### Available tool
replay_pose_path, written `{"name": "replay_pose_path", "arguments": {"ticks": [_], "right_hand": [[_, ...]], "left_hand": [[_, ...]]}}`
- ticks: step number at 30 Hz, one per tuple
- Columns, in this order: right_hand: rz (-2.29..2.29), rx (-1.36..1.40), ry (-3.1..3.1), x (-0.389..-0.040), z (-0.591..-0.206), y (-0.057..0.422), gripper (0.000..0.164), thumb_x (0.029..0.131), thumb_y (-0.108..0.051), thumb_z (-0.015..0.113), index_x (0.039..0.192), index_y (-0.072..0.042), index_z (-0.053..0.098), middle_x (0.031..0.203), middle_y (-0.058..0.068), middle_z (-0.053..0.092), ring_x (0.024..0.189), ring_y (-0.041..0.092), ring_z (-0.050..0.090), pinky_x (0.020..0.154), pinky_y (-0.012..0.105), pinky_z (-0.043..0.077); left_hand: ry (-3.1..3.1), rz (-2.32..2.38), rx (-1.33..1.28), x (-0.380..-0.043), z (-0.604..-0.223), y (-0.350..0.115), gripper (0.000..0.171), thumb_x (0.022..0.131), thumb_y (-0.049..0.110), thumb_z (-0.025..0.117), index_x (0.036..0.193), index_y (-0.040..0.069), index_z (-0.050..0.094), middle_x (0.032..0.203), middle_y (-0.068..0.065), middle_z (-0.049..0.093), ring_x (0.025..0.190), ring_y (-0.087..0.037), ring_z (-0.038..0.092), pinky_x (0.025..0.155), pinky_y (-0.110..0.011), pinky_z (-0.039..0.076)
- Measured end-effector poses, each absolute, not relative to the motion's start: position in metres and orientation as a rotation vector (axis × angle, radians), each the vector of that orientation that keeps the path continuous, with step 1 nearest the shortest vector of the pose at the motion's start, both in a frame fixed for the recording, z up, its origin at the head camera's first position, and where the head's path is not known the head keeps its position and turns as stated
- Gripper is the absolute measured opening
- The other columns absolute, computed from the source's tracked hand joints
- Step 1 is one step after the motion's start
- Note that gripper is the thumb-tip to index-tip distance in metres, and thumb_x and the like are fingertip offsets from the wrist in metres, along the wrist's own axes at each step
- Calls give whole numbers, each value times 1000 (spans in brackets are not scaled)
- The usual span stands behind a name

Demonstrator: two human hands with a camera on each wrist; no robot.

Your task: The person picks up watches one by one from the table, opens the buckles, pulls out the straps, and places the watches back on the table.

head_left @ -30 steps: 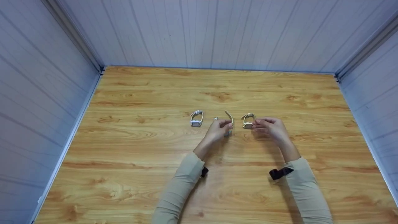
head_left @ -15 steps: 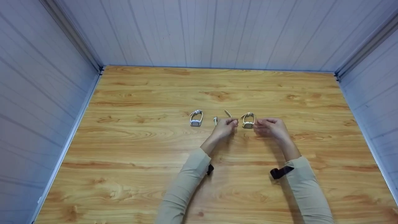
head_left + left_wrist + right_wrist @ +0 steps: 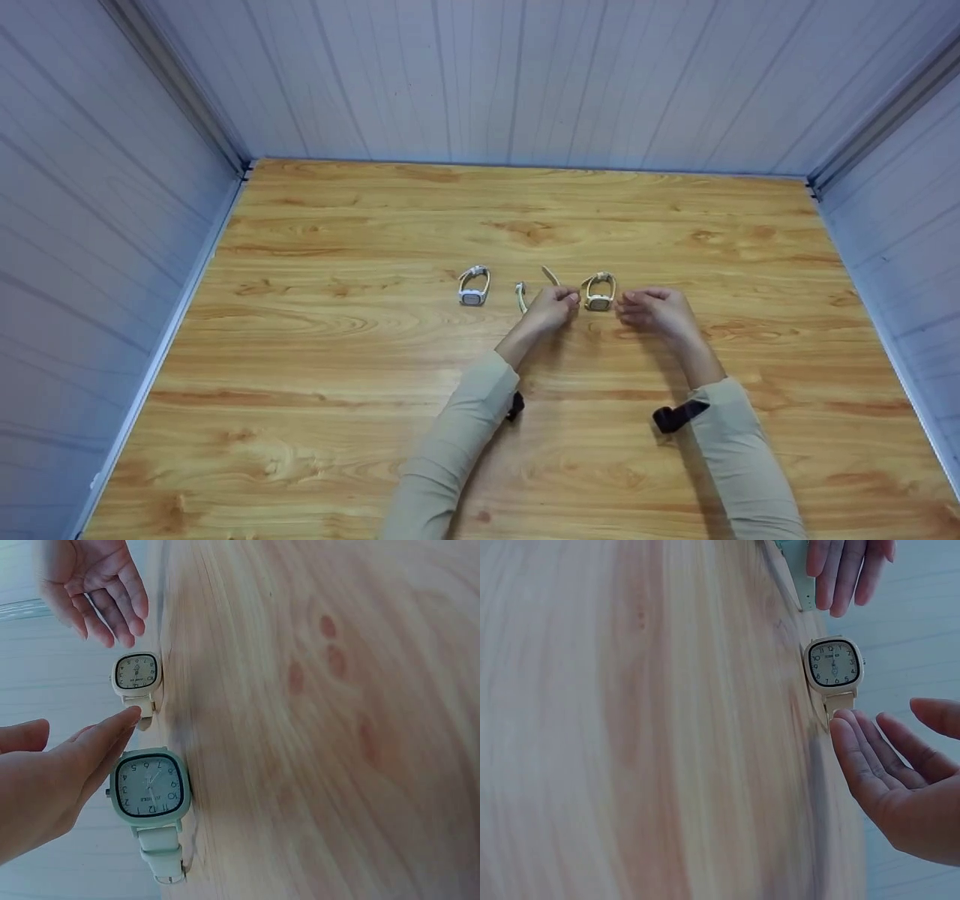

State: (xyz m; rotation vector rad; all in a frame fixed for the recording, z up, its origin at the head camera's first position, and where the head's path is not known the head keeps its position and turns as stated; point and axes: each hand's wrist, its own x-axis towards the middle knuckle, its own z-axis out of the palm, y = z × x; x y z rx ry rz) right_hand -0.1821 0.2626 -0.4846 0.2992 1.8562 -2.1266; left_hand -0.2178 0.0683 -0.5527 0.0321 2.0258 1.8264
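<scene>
A cream wristwatch [image 3: 598,302] with its strap closed in a loop stands on the table between both hands. My left hand [image 3: 550,309] is at its left, fingers straight and holding nothing. In the left wrist view, the fingertips overlap the cream watch's strap; I cannot tell if they touch. Beneath that hand lies a pale green wristwatch [image 3: 150,787] with its strap spread, its dial hidden in the head view. My right hand [image 3: 660,309], fingers loosely bent, is just right of the cream watch. In the right wrist view, its fingertips [image 3: 844,720] come close to the strap.
Left of the green watch stands a third, whitish wristwatch [image 3: 472,298], its strap looped. The wooden table [image 3: 315,420] has pale panel walls [image 3: 480,82] at its back and both sides.
My left hand has moved right, off the green watch and toward the cream one, uncovering more of the green strap. The right hand has drawn slightly right, away from the cream watch.
</scene>
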Motion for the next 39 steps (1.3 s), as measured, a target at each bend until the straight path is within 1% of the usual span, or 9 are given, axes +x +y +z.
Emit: {"name": "replay_pose_path", "arguments": {"ticks": [4, 11, 14, 16, 21, 25, 30, 35, 39], "right_hand": [[-2135, 307, 1821, -182, -487, 263, 23, 87, -2, 60, 102, 15, 57, 83, 19, 67, 79, 27, 66, 82, 42, 48], [-2138, 324, 1833, -183, -489, 261, 25, 88, 0, 57, 106, 18, 54, 83, 17, 67, 80, 27, 66, 83, 42, 48], [-2139, 306, 1835, -184, -491, 262, 26, 89, 2, 55, 107, 20, 52, 83, 17, 67, 79, 26, 66, 82, 41, 49], [-2149, 304, 1822, -184, -492, 262, 22, 89, 2, 55, 105, 18, 55, 82, 15, 68, 79, 25, 66, 81, 40, 49], [-2169, 306, 1797, -184, -493, 261, 21, 89, 3, 54, 105, 17, 55, 82, 14, 68, 78, 24, 66, 80, 39, 50], [-2175, 306, 1785, -185, -494, 260, 24, 89, 4, 53, 109, 19, 52, 82, 14, 68, 78, 24, 66, 81, 39, 50], [-2183, 293, 1771, -185, -494, 259, 27, 90, 6, 51, 111, 22, 49, 82, 14, 67, 79, 25, 66, 82, 40, 49], [-2197, 279, 1736, -184, -495, 258, 27, 90, 7, 49, 112, 24, 47, 83, 15, 67, 79, 25, 66, 82, 39, 49], [-2205, 285, 1715, -184, -495, 257, 27, 90, 8, 48, 111, 24, 47, 84, 17, 67, 78, 26, 66, 82, 38, 49]], "left_hand": [[1988, 1861, 16, -232, -584, 78, 24, 96, 14, 47, 112, 1, 60, 88, -3, 61, 81, -11, 57, 68, -23, 48], [1825, 1999, -154, -231, -583, 89, 24, 97, 11, 41, 82, 8, 59, 73, -1, 54, 64, -9, 49, 52, -20, 41], [1704, 2043, -228, -250, -621, 99, 23, 98, 16, 42, 93, 3, 60, 90, -5, 59, 83, -15, 57, 70, -29, 48], [1614, 2089, -243, -276, -678, 110, 24, 96, 24, 47, 100, 6, 62, 101, -4, 61, 97, -19, 57, 83, -40, 47], [1509, 2163, -188, -297, -726, 120, 22, 89, 34, 56, 94, 14, 65, 98, 0, 64, 96, -16, 59, 87, -48, 44], [1544, 2150, -236, -279, -685, 118, 24, 95, 25, 48, 77, 10, 55, 89, -3, 60, 93, -16, 56, 81, -42, 44], [1596, 2124, -273, -243, -613, 107, 25, 97, 18, 42, 78, 10, 54, 89, -5, 55, 93, -19, 53, 76, -37, 43], [1492, 2139, -262, -216, -557, 89, 19, 96, 15, 45, 93, 3, 59, 105, -10, 59, 104, -22, 54, 87, -41, 44], [1457, 2102, -327, -193, -504, 80, 30, 99, 9, 35, 118, -9, 50, 126, -19, 51, 122, -29, 43, 101, -45, 32]]}}
